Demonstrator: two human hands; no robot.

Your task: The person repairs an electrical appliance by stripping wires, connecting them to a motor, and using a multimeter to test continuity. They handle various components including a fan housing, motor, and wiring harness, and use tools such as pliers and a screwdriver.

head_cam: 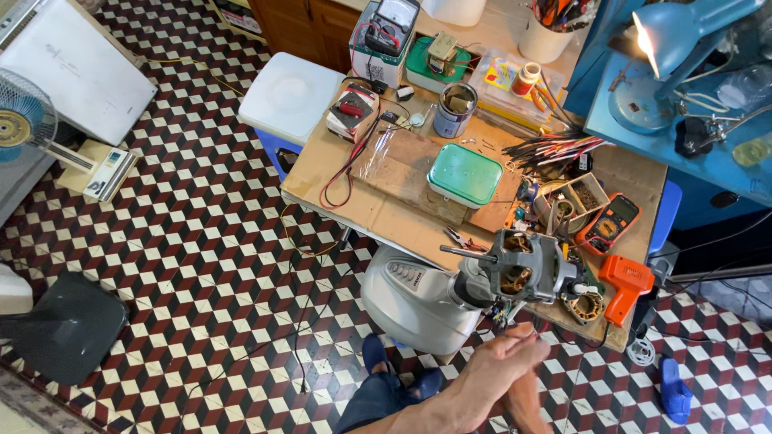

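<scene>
Two hands meet just below the fan motor (527, 269), which sticks up from a grey fan body (418, 301) at the near edge of the cardboard-covered table (378, 213). Left of the motor, a green-lidded box (465, 174) sits on the table. The left hand (503, 366) seems pinched around thin wires (505, 315) hanging from the motor, and the right hand (527, 394) lies under it, its grip hidden. Right of the motor sit an orange drill (626, 283) and a multimeter (611, 223).
</scene>
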